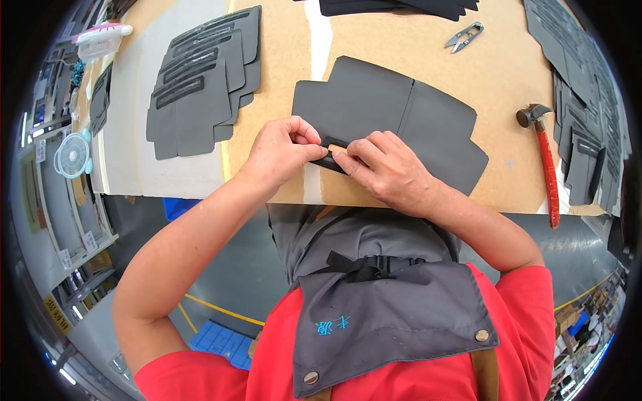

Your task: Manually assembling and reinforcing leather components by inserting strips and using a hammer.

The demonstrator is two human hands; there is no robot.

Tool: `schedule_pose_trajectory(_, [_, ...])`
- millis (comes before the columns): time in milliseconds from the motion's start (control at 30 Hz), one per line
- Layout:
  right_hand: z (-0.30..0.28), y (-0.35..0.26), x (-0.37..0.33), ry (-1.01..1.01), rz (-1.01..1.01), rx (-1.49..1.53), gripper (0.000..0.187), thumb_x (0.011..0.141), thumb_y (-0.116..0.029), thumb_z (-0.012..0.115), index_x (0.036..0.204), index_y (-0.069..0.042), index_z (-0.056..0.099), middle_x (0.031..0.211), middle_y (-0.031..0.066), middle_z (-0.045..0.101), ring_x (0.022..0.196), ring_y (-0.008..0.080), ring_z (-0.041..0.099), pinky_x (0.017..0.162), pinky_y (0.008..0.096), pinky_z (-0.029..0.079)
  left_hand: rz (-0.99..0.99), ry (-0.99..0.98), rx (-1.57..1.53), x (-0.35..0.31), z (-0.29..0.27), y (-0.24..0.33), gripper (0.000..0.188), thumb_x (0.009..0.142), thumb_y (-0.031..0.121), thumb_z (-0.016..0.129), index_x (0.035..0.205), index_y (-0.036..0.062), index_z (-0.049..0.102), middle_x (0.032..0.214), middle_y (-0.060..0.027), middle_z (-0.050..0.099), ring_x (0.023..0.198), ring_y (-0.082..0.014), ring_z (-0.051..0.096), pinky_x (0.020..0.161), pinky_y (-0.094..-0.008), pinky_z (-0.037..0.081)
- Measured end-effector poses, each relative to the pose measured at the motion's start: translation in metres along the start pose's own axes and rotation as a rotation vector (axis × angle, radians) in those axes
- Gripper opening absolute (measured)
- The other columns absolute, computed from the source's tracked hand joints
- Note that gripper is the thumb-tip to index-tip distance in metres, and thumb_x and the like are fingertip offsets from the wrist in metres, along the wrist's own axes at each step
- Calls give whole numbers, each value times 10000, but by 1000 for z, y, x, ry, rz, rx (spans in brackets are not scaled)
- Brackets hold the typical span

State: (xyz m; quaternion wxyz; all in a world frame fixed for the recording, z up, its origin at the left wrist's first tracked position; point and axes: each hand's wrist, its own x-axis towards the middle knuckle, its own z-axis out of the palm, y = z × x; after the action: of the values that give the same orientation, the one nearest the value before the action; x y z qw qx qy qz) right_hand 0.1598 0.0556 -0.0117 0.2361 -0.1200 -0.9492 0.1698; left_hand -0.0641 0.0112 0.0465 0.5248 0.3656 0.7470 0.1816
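Two hands are at work here; both meet at one black frame (338,142) with a long hole in it, down by the near left corner of one big grey sheet (374,97); the sheet lies on the middle of the surface (495,87), close to its near edge. The left hand (284,150) is almost closed; its thumb and first finger pinch the left end of the frame. The right hand (389,166) is closed most of the way too; its fingers curl over, and its thumb and first finger grip the frame by the hole; the rest of this hand rests over the sheet.

There is one hammer (548,170) with a red handle on the right, its handle poking past the near edge; there is one pair of snips (461,41) at the far side. One stack of grey pieces (194,117) lies on the left; I see at least four black strips on it. One big pile of grey pieces (578,60) is at the far right; I cannot count them all. Some black sheets (394,5) lie at the top; one small fan (72,155) is off to the left. The person wears one grey apron (394,307); its flap has two round snaps (481,335).
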Motion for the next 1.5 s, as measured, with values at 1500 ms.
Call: schedule_pose_trajectory(1500, [-32, 13, -5, -25, -39, -37, 340, 774, -37, 738, 1110, -75, 711, 902, 34, 618, 817, 219, 568, 705, 339, 471, 906, 550, 789, -34, 58, -61, 482, 844, -19, 630, 1323, 32, 658, 1275, -103, 608, 1207, -279, 595, 1007, -403, 481])
